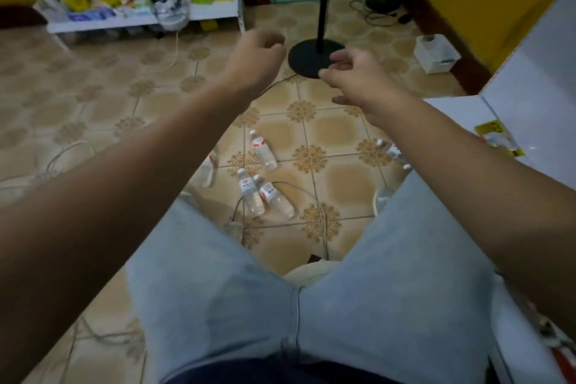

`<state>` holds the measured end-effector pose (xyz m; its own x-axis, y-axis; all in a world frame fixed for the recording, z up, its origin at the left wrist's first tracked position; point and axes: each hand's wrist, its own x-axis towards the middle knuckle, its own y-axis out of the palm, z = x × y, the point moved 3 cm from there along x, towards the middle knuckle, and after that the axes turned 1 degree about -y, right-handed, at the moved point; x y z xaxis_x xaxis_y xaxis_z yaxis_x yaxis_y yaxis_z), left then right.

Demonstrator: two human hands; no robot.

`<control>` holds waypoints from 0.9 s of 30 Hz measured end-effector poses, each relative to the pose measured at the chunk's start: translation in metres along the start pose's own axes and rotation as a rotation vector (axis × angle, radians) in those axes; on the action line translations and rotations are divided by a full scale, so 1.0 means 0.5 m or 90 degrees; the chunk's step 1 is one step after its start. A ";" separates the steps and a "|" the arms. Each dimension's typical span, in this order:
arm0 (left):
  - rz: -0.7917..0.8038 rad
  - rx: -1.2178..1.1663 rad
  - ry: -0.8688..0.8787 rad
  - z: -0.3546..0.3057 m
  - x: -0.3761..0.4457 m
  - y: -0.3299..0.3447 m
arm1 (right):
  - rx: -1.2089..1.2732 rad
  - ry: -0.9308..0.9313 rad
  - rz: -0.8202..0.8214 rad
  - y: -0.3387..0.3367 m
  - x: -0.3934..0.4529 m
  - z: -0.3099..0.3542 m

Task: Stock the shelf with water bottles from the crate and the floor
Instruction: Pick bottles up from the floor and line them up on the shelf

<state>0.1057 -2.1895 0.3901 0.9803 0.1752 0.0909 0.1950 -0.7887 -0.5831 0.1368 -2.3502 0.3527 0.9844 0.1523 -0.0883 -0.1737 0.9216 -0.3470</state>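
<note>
Several clear water bottles with red-and-white labels lie on the tiled floor between my knees: one (pixel 263 150) further out, a pair side by side (pixel 251 197) (pixel 274 196), one at the left (pixel 208 172), and more at the right (pixel 393 151), partly hidden by my leg. My left hand (pixel 256 56) and my right hand (pixel 355 78) are stretched forward in the air above the floor, fingers loosely curled, holding nothing. A white shelf (pixel 536 78) stands at the right edge. No crate is visible.
A black stand with a round base (pixel 314 58) rises just beyond my hands. A low white shelf (pixel 143 20) with packets runs along the far left wall. A small white box (pixel 436 53) sits far right. Cables trail over the floor (pixel 299 193).
</note>
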 end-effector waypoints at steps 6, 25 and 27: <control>0.008 -0.013 -0.123 0.162 0.054 0.019 | 0.000 0.066 0.080 0.118 0.106 -0.079; 0.048 -0.186 -0.570 0.840 0.393 0.337 | -0.101 0.344 0.214 0.562 0.667 -0.634; 0.066 -0.192 -0.598 0.911 0.413 0.395 | -0.127 0.353 0.229 0.609 0.707 -0.709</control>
<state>0.3331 -2.0407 -0.0740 0.5957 0.3902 -0.7020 0.2376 -0.9205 -0.3101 0.4216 -2.1425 -0.1151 0.7134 0.1821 -0.6767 -0.5411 0.7568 -0.3667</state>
